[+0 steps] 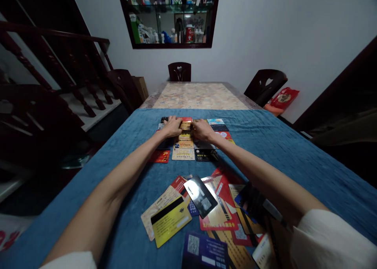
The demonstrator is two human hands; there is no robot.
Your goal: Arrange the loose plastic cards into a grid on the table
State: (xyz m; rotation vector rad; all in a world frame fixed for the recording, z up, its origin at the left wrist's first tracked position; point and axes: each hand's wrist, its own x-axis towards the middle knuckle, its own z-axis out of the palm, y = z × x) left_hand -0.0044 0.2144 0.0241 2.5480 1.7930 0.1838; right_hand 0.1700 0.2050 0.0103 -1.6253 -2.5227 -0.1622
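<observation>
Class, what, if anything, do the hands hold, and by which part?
Left hand and right hand appear to hold a gold card by its opposite side edges.

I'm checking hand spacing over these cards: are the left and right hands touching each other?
Apart. The head view shows a plain gap between the left hand and the right hand, with a gold card visible in it.

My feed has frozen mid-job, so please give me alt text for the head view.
A left hand and right hand are at opposite sides of a gold card among columns of cards on a blue cloth. Nearer the camera is a loose pile of mixed cards, a yellow card among them.
</observation>
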